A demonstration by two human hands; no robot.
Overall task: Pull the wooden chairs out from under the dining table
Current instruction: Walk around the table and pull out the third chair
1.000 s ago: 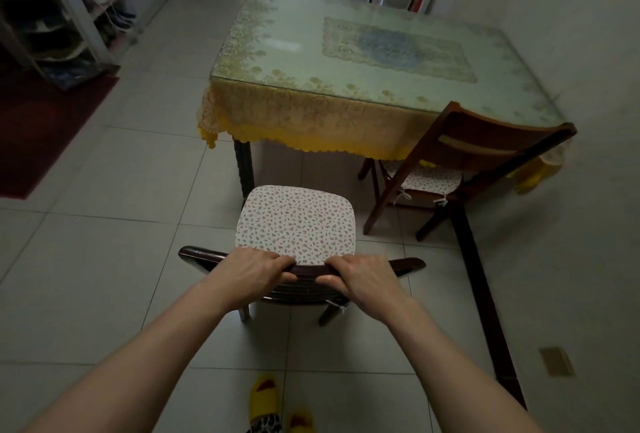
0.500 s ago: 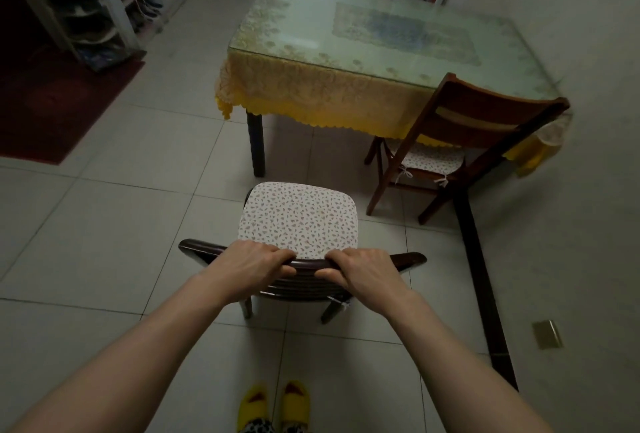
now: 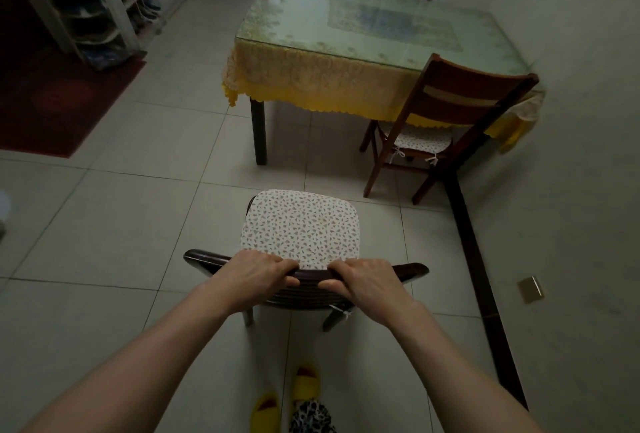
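Observation:
A dark wooden chair (image 3: 412,269) with a speckled white seat cushion stands on the tiles in front of me, well away from the dining table (image 3: 346,27). My left hand (image 3: 254,275) and my right hand (image 3: 367,282) both grip its top rail, close together near the middle. A second, reddish-brown wooden chair (image 3: 460,86) stands at the table's near right corner, its cushioned seat partly under the yellow lace tablecloth (image 3: 311,79). The table has a glass top over the cloth.
A grey wall (image 3: 571,155) with a dark baseboard runs along the right. A red rug (image 3: 59,100) and a shoe rack (image 3: 100,9) lie at the far left. My yellow slippers (image 3: 304,384) are on the tiles below the chair. A doorway opens behind the table.
The cushioned chair has come back toward me, and the gap between it and the table has grown. Both hands have kept their grip on the top rail.

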